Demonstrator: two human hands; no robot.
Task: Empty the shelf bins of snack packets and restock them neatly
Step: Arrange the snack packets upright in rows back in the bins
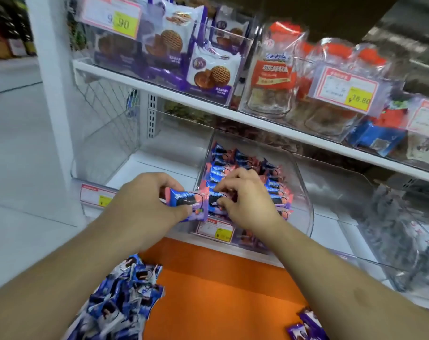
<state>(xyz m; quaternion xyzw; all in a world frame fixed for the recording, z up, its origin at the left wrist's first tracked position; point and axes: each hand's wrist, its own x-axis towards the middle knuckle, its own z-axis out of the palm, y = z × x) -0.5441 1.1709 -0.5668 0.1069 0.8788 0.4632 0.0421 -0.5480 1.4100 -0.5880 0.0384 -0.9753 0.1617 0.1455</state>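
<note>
My left hand [147,202] grips a few blue-and-pink snack packets [186,200] just in front of a clear shelf bin [304,190]. Inside that bin stand rows of the same blue-and-pink packets [243,163]. My right hand [245,202] reaches over the bin's front edge, its thumb and fingers pinching one packet [214,201] at the front of the rows. To the left is an empty clear bin [144,153]. A heap of blue-and-white snack packets [125,295] lies on an orange surface [216,290] below the shelf.
The upper shelf [208,104] holds bins of purple biscuit packets [169,45] and orange-labelled clear packets [272,69]. A clear bin of dark packets [405,231] sits at the right. Two purple packets [306,325] lie at the orange surface's lower right. A white post [49,94] stands left.
</note>
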